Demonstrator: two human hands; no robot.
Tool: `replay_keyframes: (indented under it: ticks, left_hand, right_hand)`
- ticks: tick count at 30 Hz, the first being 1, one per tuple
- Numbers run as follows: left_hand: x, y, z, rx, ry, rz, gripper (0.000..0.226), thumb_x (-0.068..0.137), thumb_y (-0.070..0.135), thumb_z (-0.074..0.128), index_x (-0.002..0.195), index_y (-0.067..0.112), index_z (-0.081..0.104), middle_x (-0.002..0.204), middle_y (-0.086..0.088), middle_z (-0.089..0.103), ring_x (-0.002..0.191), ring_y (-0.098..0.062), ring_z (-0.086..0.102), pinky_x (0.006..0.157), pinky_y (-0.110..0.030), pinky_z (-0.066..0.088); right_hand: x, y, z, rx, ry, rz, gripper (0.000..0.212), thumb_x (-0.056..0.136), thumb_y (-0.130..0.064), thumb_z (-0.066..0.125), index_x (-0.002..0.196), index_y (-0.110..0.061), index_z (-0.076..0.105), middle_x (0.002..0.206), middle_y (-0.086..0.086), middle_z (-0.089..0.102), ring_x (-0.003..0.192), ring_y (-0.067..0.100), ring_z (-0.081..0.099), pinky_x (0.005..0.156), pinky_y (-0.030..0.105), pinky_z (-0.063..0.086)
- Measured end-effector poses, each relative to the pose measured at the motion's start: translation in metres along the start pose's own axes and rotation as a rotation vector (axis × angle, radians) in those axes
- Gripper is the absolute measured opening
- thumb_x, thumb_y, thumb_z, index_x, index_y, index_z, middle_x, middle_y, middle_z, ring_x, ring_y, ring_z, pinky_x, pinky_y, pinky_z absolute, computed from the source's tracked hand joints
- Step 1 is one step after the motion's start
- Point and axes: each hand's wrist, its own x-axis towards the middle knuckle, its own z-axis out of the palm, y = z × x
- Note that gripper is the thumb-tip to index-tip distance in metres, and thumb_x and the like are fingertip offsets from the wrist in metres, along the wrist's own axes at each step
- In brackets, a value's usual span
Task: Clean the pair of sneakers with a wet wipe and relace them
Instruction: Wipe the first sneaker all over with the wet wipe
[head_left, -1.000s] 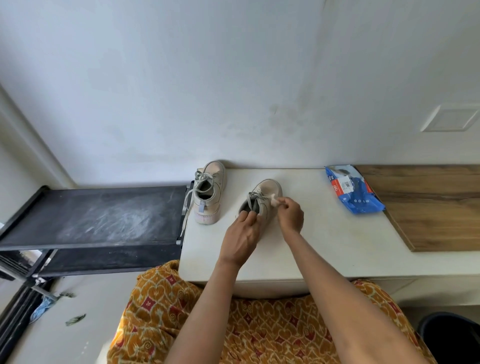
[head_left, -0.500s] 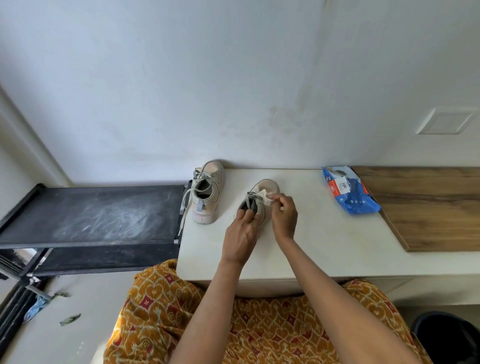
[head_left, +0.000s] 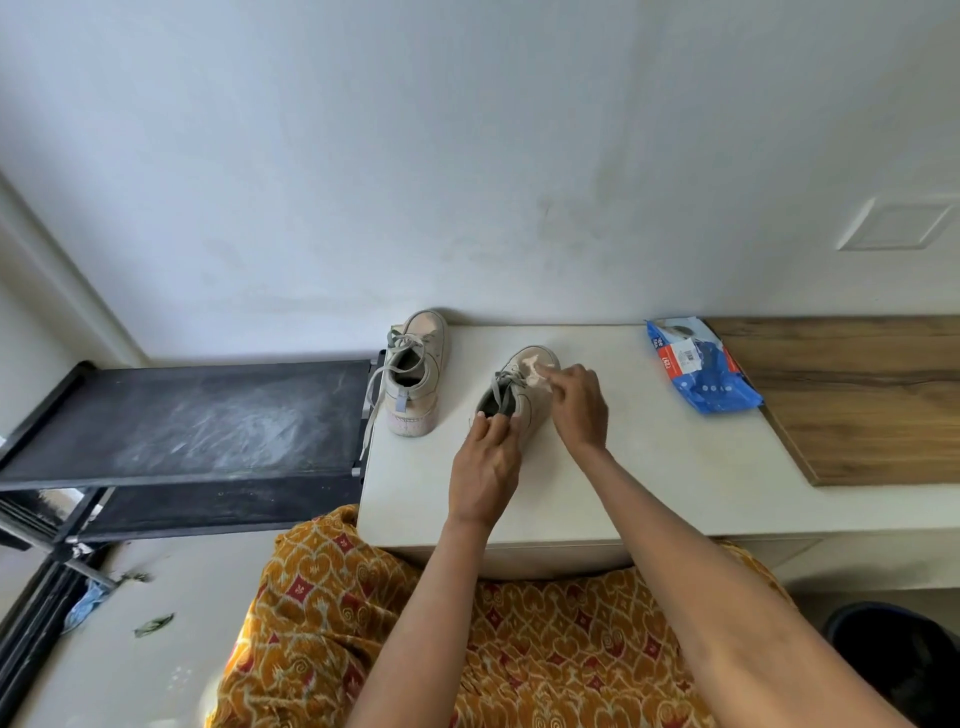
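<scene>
On the white bench (head_left: 649, 467) stand two small beige high-top sneakers, toes pointing to the far wall. The right-hand sneaker (head_left: 524, 395) sits near the middle of the bench; the left hand (head_left: 485, 470) grips its heel collar, fingers (head_left: 501, 423) curled over the near rim of the opening. The right hand (head_left: 579, 408) pinches a crumpled white wet wipe (head_left: 540, 375) against the far part of this sneaker, just beyond the grey laces, with the fingers clamped together on the wipe. The other beige sneaker (head_left: 415, 382) stands at the far left corner of the bench, apart from both hands, one loose grey lace (head_left: 370, 415) hanging over the bench's left edge. A blue plastic pack of wet wipes (head_left: 701, 369) lies flat at the far right, its corner touching a brown wooden board (head_left: 872, 400) that lies on the right end of the bench. To the left of the bench is a black, dusty metal shelf rack (head_left: 197, 421). The person's orange patterned garment (head_left: 493, 649) fills the near foreground below the arms, and a dark round bin (head_left: 893, 660) shows at the near right corner.
</scene>
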Motion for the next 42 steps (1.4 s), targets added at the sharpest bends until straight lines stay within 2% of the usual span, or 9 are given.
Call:
replay_keyframes:
  ticks: [3,9,14,18,22,25,29,33,42]
  left_hand:
    - [0.002,0.002,-0.003,-0.008,0.029,0.014,0.036,0.079,0.004,0.045,0.111,0.000,0.063,0.081,-0.007,0.057,0.083,-0.022,0.039,0.094,-0.033,0.037]
    - [0.004,-0.001,-0.007,0.044,0.028,0.051,0.039,0.078,0.005,0.044,0.110,-0.001,0.065,0.078,-0.005,0.057,0.081,-0.021,0.037,0.091,-0.032,0.039]
    - [0.001,0.000,-0.002,0.006,0.022,0.027,0.037,0.078,0.004,0.051,0.114,0.001,0.058,0.079,-0.006,0.055,0.081,-0.022,0.038,0.089,-0.033,0.040]
    - [-0.001,0.001,0.003,0.003,0.016,-0.003,0.037,0.078,0.007,0.059,0.114,0.005,0.062,0.081,-0.005,0.056,0.081,-0.020,0.038,0.083,-0.030,0.040]
    - [-0.004,-0.003,0.005,-0.050,-0.022,-0.049,0.038,0.078,0.010,0.067,0.116,0.006,0.062,0.089,-0.006,0.057,0.088,-0.022,0.039,0.081,-0.031,0.050]
    - [-0.005,-0.004,-0.002,-0.101,-0.068,-0.068,0.043,0.075,0.008,0.070,0.117,0.009,0.061,0.089,-0.006,0.056,0.087,-0.020,0.038,0.063,-0.028,0.052]
    - [0.005,-0.014,-0.012,-0.185,-0.117,-0.076,0.034,0.081,0.012,0.064,0.114,0.014,0.061,0.088,-0.006,0.055,0.082,-0.022,0.040,0.043,-0.030,0.046]
    - [0.010,-0.047,-0.024,-0.224,-0.126,0.038,0.018,0.080,0.010,0.069,0.098,0.015,0.068,0.089,-0.005,0.056,0.080,-0.021,0.045,0.038,-0.028,0.042]
    - [0.014,-0.050,-0.025,-0.199,-0.114,-0.001,0.012,0.069,0.007,0.078,0.078,0.011,0.071,0.075,-0.005,0.056,0.070,-0.025,0.057,0.035,-0.025,0.039]
  right_hand:
    - [-0.020,0.004,0.012,-0.091,-0.028,-0.139,0.039,0.093,-0.014,0.052,0.125,-0.034,0.058,0.111,-0.003,0.061,0.100,0.021,0.050,0.066,0.028,0.042]
    - [0.003,0.020,0.005,-0.400,-0.165,-0.082,0.035,0.094,-0.010,0.041,0.124,-0.024,0.055,0.110,0.009,0.059,0.108,0.029,0.050,0.072,0.036,0.043]
    - [0.005,0.005,0.019,0.126,-0.136,0.282,0.028,0.096,-0.028,0.051,0.115,-0.015,0.067,0.114,0.016,0.065,0.108,0.034,0.059,0.082,0.033,0.046]
    - [-0.038,-0.012,0.028,0.311,-0.038,0.241,0.027,0.095,-0.018,0.051,0.118,-0.011,0.065,0.105,0.017,0.066,0.101,0.031,0.061,0.082,0.031,0.045]
    - [-0.060,-0.007,0.018,0.364,-0.097,0.133,0.026,0.094,-0.015,0.055,0.117,-0.010,0.066,0.102,0.011,0.067,0.096,0.024,0.063,0.081,0.028,0.048]
    - [-0.055,-0.003,0.004,0.354,-0.079,0.081,0.022,0.093,-0.015,0.056,0.110,-0.013,0.069,0.089,0.010,0.066,0.084,0.025,0.062,0.071,0.029,0.046]
    - [-0.026,-0.020,0.012,0.360,0.022,0.257,0.029,0.093,-0.008,0.049,0.116,-0.011,0.066,0.106,0.014,0.066,0.099,0.029,0.060,0.077,0.027,0.042]
    - [-0.018,-0.036,0.026,0.362,-0.057,0.261,0.032,0.093,-0.008,0.047,0.120,-0.014,0.064,0.122,0.011,0.062,0.114,0.026,0.056,0.092,0.029,0.044]
    - [-0.082,-0.060,0.038,0.349,0.129,0.091,0.037,0.091,-0.004,0.051,0.121,-0.021,0.064,0.108,0.000,0.064,0.104,0.015,0.054,0.081,0.020,0.044]
